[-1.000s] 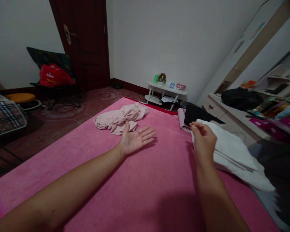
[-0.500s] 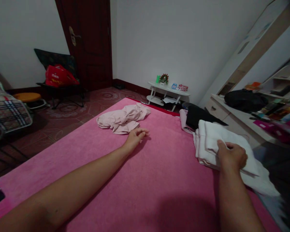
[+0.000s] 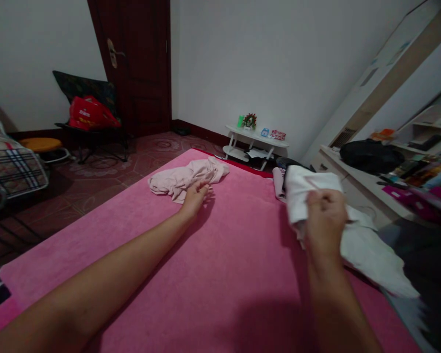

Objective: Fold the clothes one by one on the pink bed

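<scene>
My right hand (image 3: 327, 206) is closed on a folded white garment (image 3: 299, 189), blurred by motion and lifted at the right side of the bed. Under and beside it lies more white cloth (image 3: 375, 252). My left hand (image 3: 198, 193) is at the near edge of a crumpled pale pink garment (image 3: 182, 179); its fingers are loosely bent and apart, with nothing seen in them. Whether it touches the garment I cannot tell. Behind the white garment, a folded light pink cloth (image 3: 278, 182) shows in part.
The bed has a pink cover (image 3: 213, 274). Beyond its far edge stands a small white table (image 3: 242, 131). A cabinet with a black bag (image 3: 371, 156) is at the right. To the left, a folding chair holds a red bag (image 3: 91, 113), near a yellow stool (image 3: 40, 144).
My right hand has raised the folded white garment and moved it left, partly uncovering the white cloth below. My left hand has shifted slightly left and away from me, closer to the pale pink garment.
</scene>
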Available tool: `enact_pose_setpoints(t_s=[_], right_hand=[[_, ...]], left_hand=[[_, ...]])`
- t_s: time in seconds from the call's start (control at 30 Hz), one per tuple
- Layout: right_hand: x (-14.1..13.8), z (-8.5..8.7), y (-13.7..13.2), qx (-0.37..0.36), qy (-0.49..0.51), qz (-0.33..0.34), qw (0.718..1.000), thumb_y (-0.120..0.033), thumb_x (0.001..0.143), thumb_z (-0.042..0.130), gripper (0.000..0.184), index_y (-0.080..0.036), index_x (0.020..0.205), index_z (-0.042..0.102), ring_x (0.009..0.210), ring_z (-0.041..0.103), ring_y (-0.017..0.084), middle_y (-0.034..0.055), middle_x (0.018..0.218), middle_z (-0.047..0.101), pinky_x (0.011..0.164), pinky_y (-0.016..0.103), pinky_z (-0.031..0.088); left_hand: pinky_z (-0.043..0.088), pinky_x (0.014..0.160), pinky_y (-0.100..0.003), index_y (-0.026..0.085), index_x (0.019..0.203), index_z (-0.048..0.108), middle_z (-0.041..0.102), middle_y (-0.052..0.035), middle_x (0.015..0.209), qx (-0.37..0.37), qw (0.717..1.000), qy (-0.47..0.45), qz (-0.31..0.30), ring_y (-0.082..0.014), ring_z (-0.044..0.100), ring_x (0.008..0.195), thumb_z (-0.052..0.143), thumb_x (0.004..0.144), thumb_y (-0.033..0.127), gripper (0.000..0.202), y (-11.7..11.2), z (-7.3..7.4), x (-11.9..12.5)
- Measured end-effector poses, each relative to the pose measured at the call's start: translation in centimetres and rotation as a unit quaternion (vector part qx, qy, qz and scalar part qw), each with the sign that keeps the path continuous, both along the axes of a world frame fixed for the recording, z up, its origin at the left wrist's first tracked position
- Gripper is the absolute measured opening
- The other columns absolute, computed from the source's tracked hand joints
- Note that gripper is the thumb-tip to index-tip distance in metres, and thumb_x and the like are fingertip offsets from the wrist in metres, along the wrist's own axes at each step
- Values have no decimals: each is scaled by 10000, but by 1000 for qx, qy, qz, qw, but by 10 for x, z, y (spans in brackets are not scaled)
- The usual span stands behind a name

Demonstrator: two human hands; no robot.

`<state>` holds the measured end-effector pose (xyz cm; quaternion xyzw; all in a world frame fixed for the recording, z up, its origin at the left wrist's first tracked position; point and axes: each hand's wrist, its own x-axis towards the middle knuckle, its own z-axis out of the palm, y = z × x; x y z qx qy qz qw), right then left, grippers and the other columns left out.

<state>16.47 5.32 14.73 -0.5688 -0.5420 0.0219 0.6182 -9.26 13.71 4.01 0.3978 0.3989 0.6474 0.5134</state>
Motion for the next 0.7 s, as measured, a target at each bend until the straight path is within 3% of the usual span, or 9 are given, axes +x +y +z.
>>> enact_pose_setpoints(t_s=[0.03,0.07,0.13,0.17,0.27,0.4,0.5,0.57,0.7], right_hand=[[-23,3,-10,-55,-44,115,991,-436,794,568,269,-204,668,520,647,531,149,3,695,560,596,273,444],[-41,6,-19,-126,-83,242,959,-416,803,586,255,-197,672,571,647,549,147,9,695,595,605,265,450],[-64,10,-30,-201,-95,370,902,-393,819,599,240,-193,695,645,600,569,139,15,673,638,569,246,440],[-68,11,-31,-205,-84,385,896,-390,824,601,237,-192,714,670,594,579,139,19,674,654,560,243,437],[-60,0,-18,-154,-34,312,937,-403,816,605,254,-177,732,684,635,608,153,36,704,678,589,257,452],[-54,-45,10,-206,-35,266,941,-319,755,637,181,-162,839,669,695,619,167,52,812,691,629,274,476],[-69,-81,13,-258,-64,311,913,-239,703,668,510,-188,1203,580,835,631,182,93,1155,645,705,297,499],[-80,-96,9,-254,-106,338,900,-218,687,684,693,-216,1347,471,994,602,211,105,1309,557,831,341,484],[-89,-100,5,-249,-144,364,886,-166,735,583,370,-195,1098,647,956,597,213,55,1036,671,859,349,462]], left_hand=[[531,670,-267,191,1016,598,662,-61,948,3,1000,-16,12,-143,661,766,609,785,282,249,1,9,-6],[536,680,-271,192,1022,599,661,-65,982,11,999,-28,29,-147,661,787,616,782,306,266,1,19,-13],[532,697,-264,194,1021,612,655,-69,1055,41,997,-27,65,-156,656,849,631,766,342,295,3,38,-27],[527,704,-259,193,1015,623,656,-68,1069,55,995,-13,78,-162,651,879,636,757,355,304,3,46,-32],[508,738,-276,178,947,670,687,-69,980,77,992,78,70,-191,640,899,650,730,377,295,5,59,-44],[476,823,-332,192,807,717,706,-69,849,97,939,329,-30,-259,644,863,760,625,374,260,3,51,-47],[461,871,-351,251,845,726,710,-60,894,121,876,458,-89,-297,642,909,858,471,351,409,-2,37,-48],[455,882,-358,272,863,724,703,-54,879,126,856,493,-93,-310,642,915,883,411,345,485,-4,32,-50],[458,844,-346,264,738,715,658,-31,704,121,862,481,-108,-314,641,861,890,367,259,410,-6,36,-51]])
